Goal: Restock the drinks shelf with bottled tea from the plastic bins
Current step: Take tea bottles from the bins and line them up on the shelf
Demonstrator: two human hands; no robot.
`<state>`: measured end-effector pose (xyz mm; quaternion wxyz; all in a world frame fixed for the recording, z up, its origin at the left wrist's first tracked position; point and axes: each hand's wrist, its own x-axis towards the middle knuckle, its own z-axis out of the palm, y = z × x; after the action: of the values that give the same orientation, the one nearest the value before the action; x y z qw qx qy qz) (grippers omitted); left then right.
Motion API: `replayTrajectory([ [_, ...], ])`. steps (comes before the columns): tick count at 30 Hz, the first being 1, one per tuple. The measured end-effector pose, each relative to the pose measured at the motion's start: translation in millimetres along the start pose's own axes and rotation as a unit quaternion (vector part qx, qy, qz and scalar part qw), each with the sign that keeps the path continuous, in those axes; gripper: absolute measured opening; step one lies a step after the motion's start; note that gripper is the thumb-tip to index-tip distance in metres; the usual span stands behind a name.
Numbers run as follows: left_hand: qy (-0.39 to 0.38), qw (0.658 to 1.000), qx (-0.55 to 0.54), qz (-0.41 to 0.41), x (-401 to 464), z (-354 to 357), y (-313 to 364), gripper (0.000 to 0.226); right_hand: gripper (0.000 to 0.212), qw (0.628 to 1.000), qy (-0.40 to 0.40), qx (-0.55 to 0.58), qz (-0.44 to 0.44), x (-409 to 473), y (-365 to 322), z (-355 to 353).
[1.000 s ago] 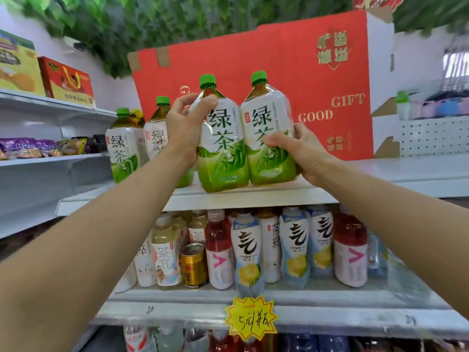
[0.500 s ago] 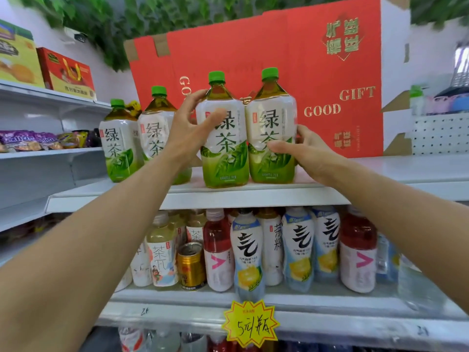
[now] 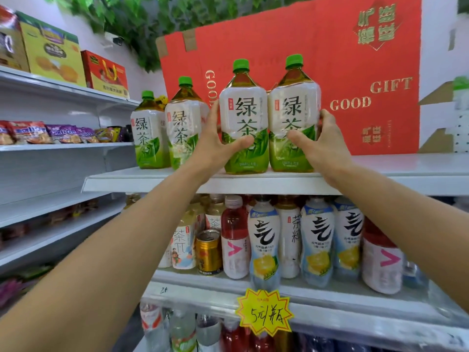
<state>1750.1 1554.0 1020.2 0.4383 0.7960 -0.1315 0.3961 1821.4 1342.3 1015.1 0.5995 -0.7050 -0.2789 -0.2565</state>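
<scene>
White top shelf (image 3: pixel 274 182): four green-capped tea bottles upright at the front edge, two (image 3: pixel 149 133) (image 3: pixel 184 125) at left, two (image 3: pixel 243 118) (image 3: pixel 293 115) touching at centre, red gift box (image 3: pixel 355 59) standing behind them, bare shelf at right.

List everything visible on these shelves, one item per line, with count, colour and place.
Green tea bottles: four, green caps, top shelf, upright.
Red gift box: one, behind the bottles.
Small drink bottles: many, mixed colours, middle shelf.
Gold can: one, middle shelf, left of a red drink.
Yellow price tag: one, middle shelf edge.
Snack bags: several, purple and red, left shelving.
Boxes: several, yellow and red, upper left shelf.
Left hand: grips third bottle.
Right hand: grips fourth bottle.
</scene>
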Motion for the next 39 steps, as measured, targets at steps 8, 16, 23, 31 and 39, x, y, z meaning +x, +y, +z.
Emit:
replayTrajectory([
  [8, 0.076, 0.990, 0.116, 0.017, 2, 4, -3, 0.080, 0.077, 1.000, -0.007, 0.011, 0.025, 3, -2, 4],
  [16, 0.170, 0.951, 0.213, -0.144, 2, -61, -47, 0.117, 0.070, 0.998, 0.012, 0.012, 0.067, 9, -5, 11],
  [23, 0.135, 0.976, 0.143, -0.091, 3, -90, -71, 0.081, 0.062, 0.917, 0.205, -0.138, -0.312, -32, -70, 64],
  [31, 0.188, 0.949, 0.171, -0.186, 33, -159, -108, 0.091, 0.090, 0.966, -0.094, -0.223, -0.091, -31, -84, 186],
  [39, 0.101, 0.961, 0.133, -0.222, 56, -171, -135, 0.116, 0.109, 0.981, -0.110, -0.147, 0.057, 21, -59, 228],
])
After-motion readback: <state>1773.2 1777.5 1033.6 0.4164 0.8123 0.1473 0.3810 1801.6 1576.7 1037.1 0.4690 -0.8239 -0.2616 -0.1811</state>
